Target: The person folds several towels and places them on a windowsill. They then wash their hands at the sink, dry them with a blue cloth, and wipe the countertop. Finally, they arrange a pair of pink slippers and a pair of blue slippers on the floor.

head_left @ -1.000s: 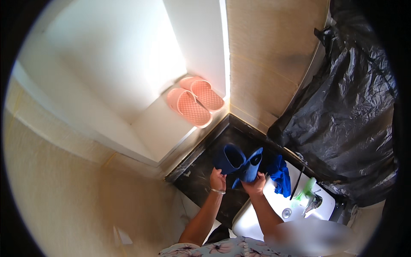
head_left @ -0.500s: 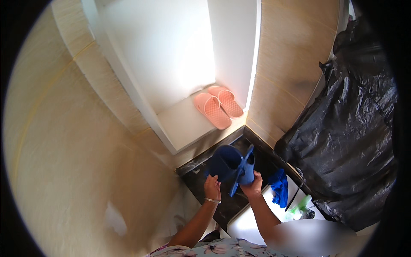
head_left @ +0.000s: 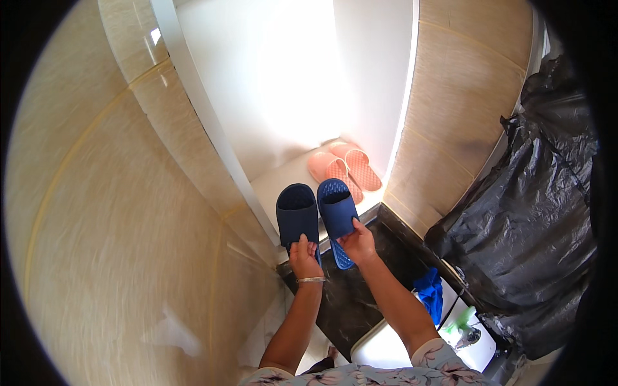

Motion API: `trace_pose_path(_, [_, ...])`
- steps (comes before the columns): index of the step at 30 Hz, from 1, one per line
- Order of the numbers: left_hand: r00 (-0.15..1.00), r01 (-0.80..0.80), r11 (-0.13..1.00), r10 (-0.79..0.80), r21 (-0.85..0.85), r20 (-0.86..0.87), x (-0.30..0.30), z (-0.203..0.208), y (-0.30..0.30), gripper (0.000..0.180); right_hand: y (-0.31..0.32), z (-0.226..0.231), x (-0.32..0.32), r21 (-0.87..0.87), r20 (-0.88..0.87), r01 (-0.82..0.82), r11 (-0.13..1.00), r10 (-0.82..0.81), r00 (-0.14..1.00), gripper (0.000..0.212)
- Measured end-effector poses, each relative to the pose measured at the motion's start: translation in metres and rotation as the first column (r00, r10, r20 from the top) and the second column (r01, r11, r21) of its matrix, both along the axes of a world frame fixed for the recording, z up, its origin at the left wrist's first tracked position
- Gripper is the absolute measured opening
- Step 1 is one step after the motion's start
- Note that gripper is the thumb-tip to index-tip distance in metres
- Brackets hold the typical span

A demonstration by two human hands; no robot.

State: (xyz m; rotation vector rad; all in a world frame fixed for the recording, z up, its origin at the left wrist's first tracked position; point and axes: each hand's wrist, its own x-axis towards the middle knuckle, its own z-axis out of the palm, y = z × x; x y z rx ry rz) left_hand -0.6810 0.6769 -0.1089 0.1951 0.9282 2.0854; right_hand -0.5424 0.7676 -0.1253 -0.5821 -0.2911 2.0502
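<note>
Two dark blue slippers are held side by side in front of the white niche. My left hand (head_left: 304, 257) grips the left slipper (head_left: 297, 215), thumb on top of its strap. Closed on the side of the right slipper (head_left: 338, 212) is my right hand (head_left: 358, 243); the thumb presses the strap's edge. Both slippers point about the same way, their footbeds partly hidden under the straps and my fingers. Just beyond them a pair of pink slippers (head_left: 365, 168) lies on the niche floor (head_left: 283, 168), partly covered by the right blue one.
Beige tiled walls (head_left: 129, 225) flank the niche. Black plastic sheeting (head_left: 528, 212) hangs on the right. Below is a black ledge (head_left: 347, 296); beside it a white lid-like surface (head_left: 380, 347) carries a blue cloth (head_left: 430, 293) and a green item (head_left: 462, 320).
Both blue slippers have moved up toward the niche. They have turned from an angled, overlapping pose to lie side by side, straps facing up. The view has shifted slightly.
</note>
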Motion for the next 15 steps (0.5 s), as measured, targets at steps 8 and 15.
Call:
trace_pose_path(8, [0.993,-0.04,0.999,0.042,0.016,-0.11,-0.011,0.036,0.049,0.015,0.033,0.041,-0.051,0.036,0.235,-0.049,0.998,0.039,0.971,0.029])
trace_pose_path(15, [0.964,-0.044,0.999,0.035,-0.028,-0.265,-0.032,0.049,0.1,0.026,0.091,0.058,-0.087,-0.009,0.254,-0.1,0.995,0.099,0.962,0.025])
